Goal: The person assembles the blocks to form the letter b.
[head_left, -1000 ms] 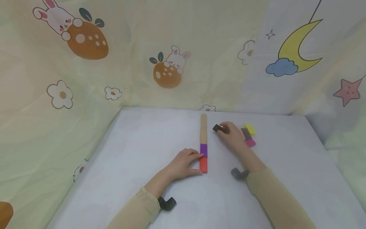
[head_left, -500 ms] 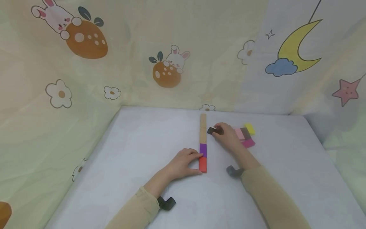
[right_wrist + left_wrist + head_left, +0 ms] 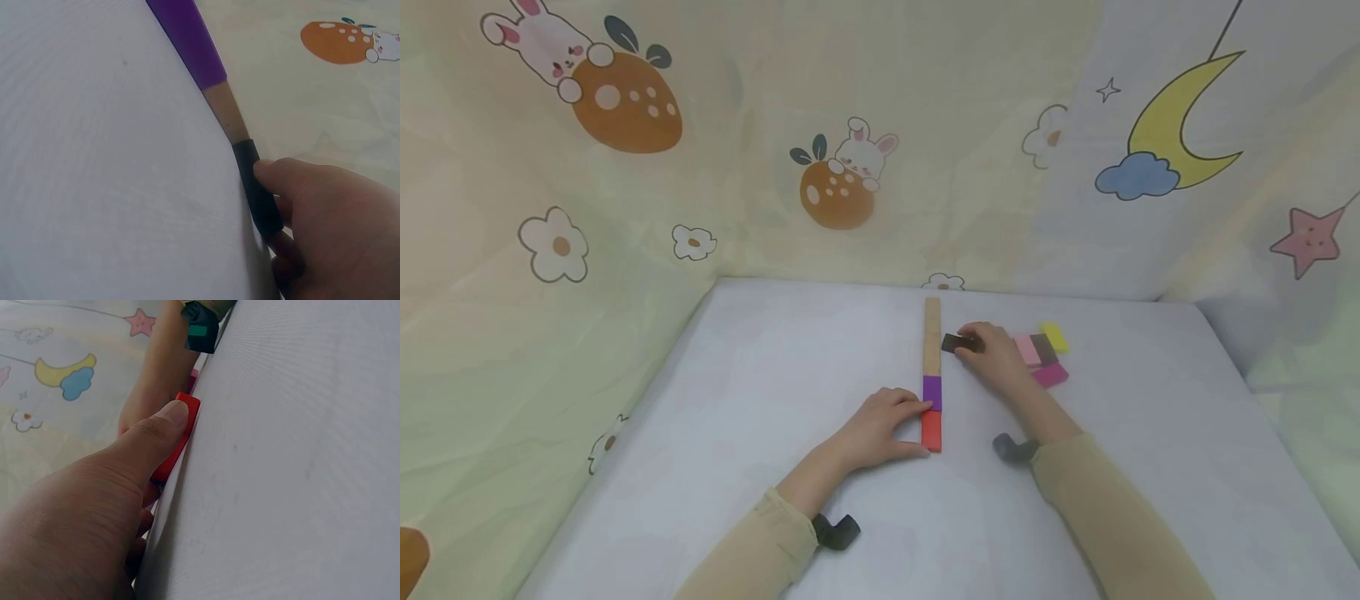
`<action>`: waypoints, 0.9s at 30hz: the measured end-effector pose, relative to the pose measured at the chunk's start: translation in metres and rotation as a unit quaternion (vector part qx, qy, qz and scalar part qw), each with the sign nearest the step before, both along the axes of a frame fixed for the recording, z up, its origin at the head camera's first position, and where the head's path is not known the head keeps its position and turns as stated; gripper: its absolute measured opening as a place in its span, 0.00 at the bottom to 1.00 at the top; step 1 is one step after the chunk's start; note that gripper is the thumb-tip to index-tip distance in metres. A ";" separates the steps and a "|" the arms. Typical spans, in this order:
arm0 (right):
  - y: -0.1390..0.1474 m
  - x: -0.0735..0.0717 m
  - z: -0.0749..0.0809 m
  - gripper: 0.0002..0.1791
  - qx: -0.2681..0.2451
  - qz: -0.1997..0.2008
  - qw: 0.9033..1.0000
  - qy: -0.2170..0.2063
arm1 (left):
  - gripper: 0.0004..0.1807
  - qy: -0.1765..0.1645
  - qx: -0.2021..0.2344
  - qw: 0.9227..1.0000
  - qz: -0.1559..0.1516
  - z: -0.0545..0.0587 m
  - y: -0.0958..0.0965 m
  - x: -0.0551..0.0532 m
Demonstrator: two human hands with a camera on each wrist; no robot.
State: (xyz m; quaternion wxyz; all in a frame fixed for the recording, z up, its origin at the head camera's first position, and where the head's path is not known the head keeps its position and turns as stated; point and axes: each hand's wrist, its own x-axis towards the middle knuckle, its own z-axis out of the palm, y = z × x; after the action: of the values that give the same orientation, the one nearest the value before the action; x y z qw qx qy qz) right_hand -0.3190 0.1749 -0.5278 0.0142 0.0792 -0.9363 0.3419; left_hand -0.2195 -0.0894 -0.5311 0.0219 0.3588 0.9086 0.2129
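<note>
A straight row runs away from me in the head view: a red block (image 3: pixel 932 435), a purple block (image 3: pixel 932 392), then natural wood blocks (image 3: pixel 932 354) at the far end. My left hand (image 3: pixel 874 431) holds the red block, thumb at its near end and index fingertip at the purple block's edge. In the left wrist view the thumb presses on the red block's end face (image 3: pixel 189 399). My right hand (image 3: pixel 996 357) pinches a black block (image 3: pixel 953 343), its left end right beside the wood blocks. My right fingers partly hide that block.
Right of my right hand lie a pink block (image 3: pixel 1026 351), a brown block (image 3: pixel 1044 350), a yellow block (image 3: pixel 1055 337) and a magenta block (image 3: pixel 1051 376), grouped close together. Printed fabric (image 3: pixel 737 150) hangs behind the white tabletop (image 3: pixel 790 350).
My right hand has moved left with the black block, up to the side of the wood blocks, and the pink block has come into sight. My left hand stays in place.
</note>
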 end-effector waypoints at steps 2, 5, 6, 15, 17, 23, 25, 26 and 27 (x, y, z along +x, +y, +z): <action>0.000 0.000 0.000 0.22 0.000 -0.002 1.000 -0.001 | 0.38 -0.003 -0.002 1.000 0.001 0.000 0.000 0.000; 0.000 -0.001 0.000 0.21 0.001 -0.001 1.000 -0.003 | 0.38 -0.003 -0.003 1.000 0.002 -0.001 0.000 -0.001; 0.000 -0.001 0.000 0.21 0.002 0.001 1.000 -0.003 | 0.38 -0.002 -0.004 1.000 0.003 -0.001 0.000 -0.001; 0.003 -0.003 -0.002 0.21 -0.001 0.009 1.000 0.005 | 0.39 -0.004 0.000 1.000 0.003 -0.002 0.000 -0.001; 0.003 -0.003 -0.003 0.21 -0.001 0.010 1.000 0.004 | 0.39 -0.007 0.000 1.000 0.003 -0.003 0.000 -0.001; 0.003 -0.003 -0.003 0.21 0.000 0.009 1.000 0.000 | 0.39 -0.012 -0.002 1.000 0.005 -0.003 0.000 -0.001; 0.003 -0.003 -0.003 0.21 0.001 0.011 1.000 0.002 | 0.39 -0.011 -0.002 1.000 0.005 -0.003 0.000 -0.001; 0.003 -0.003 -0.003 0.21 0.002 0.012 1.000 0.004 | 0.39 -0.012 -0.003 1.000 0.006 -0.003 0.000 -0.001; 0.002 -0.003 -0.004 0.21 0.002 0.012 1.000 0.005 | 0.39 -0.012 -0.003 1.000 0.006 -0.003 0.000 0.000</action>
State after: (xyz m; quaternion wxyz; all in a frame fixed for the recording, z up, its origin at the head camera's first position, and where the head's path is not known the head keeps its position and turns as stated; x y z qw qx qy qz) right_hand -0.3215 0.1773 -0.5314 0.0143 0.0925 -0.9358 0.3398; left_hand -0.2199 -0.0893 -0.5341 0.0328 0.3510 0.9109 0.2146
